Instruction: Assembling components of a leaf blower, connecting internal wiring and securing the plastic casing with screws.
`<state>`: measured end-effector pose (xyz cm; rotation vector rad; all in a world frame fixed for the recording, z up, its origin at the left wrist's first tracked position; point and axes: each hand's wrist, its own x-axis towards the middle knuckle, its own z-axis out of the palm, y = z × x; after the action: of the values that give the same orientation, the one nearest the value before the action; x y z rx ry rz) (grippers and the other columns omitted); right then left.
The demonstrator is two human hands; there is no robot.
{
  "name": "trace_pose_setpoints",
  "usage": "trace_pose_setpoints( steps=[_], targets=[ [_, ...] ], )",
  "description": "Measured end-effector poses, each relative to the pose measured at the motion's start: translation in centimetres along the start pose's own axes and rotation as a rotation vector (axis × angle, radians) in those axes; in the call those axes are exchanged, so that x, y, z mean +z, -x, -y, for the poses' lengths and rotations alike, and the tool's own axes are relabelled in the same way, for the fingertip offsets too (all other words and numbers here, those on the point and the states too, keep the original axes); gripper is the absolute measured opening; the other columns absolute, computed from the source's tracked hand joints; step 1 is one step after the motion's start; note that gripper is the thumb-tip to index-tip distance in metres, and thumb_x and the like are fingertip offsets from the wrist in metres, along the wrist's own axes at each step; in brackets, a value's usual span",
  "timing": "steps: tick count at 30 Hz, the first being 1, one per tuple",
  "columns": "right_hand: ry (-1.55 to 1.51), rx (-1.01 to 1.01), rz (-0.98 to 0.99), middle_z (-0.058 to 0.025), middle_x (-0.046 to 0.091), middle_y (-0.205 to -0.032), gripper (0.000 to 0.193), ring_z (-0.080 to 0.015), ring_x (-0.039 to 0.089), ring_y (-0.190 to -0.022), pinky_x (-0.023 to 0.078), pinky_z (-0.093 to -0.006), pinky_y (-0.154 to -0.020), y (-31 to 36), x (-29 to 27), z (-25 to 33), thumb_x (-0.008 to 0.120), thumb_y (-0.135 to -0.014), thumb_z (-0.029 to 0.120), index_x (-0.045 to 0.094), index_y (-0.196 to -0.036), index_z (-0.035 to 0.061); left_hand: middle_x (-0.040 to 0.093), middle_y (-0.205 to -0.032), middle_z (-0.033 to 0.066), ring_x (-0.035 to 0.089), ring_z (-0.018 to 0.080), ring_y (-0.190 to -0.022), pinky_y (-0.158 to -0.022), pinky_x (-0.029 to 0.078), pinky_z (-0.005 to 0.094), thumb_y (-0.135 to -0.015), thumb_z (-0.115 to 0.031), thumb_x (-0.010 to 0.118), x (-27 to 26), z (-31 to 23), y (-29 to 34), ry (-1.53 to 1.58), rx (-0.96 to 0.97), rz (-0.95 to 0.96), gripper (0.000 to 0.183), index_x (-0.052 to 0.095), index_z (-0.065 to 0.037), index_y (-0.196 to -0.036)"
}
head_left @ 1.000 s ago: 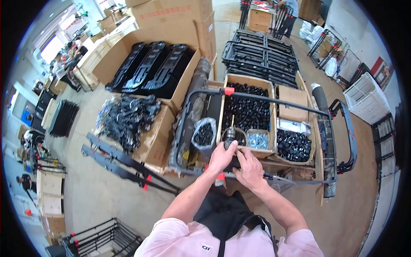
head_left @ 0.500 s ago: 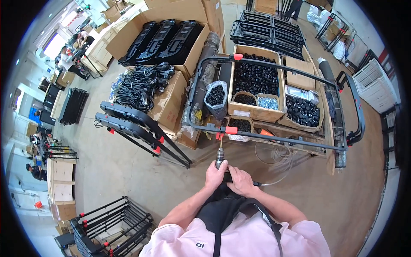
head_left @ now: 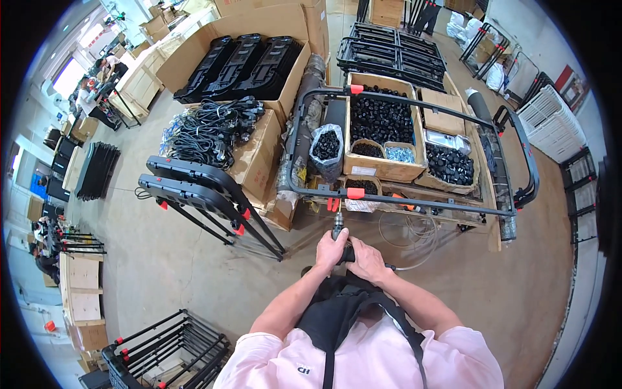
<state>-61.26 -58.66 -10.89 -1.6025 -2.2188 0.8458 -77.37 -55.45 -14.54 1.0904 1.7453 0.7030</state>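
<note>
Your left hand [head_left: 332, 248] wrapped round power screwdriver [head_left: 338, 227], tip pointing up toward black tube frame [head_left: 414, 202] — your right hand [head_left: 367, 260] gripping its rear, near hose [head_left: 408, 262]. Tool just below frame's red clip [head_left: 355, 192].

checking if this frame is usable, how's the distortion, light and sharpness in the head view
Head view: strong fisheye, so the black metal tube frame bows and a black rim rings the picture; bright, even daylight with soft shadows on the grey concrete floor; both hands on the small black power tool look sharp, while the far edges are soft.
</note>
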Motion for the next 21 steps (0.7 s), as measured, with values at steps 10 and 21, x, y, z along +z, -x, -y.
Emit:
trace_pose_setpoints(
  steps=[10, 21],
  targets=[
    [-0.064, 0.107, 0.056, -0.0311, 0.071, -0.114, 0.082, -0.0478, 0.07, -0.107, 0.055, -0.0547, -0.094, -0.8, -0.3, 0.5, 0.079, -0.078, 0.022, 0.043, -0.146, -0.0027, 0.074, -0.109, 0.0306, 0.071, 0.0462, -0.109, -0.094, 0.054, 0.0519, -0.096, -0.064, 0.065, -0.3, 0.0, -1.3, -0.079, -0.02, 0.043, 0.068, 0.067, 0.002, -0.111],
    [-0.021, 0.115, 0.059, -0.0287, 0.07, -0.12, 0.08, -0.0464, 0.07, -0.107, 0.057, -0.0537, -0.094, -1.6, -0.7, 0.5, 0.081, -0.078, 0.02, 0.045, -0.145, -0.0029, 0.076, -0.099, 0.0219, 0.074, 0.0357, -0.098, -0.088, 0.055, 0.0461, -0.097, -0.061, 0.067, 0.2, 0.0, -2.5, -0.103, 0.001, -0.001, 0.062, 0.069, 0.0, -0.107]
  ],
)
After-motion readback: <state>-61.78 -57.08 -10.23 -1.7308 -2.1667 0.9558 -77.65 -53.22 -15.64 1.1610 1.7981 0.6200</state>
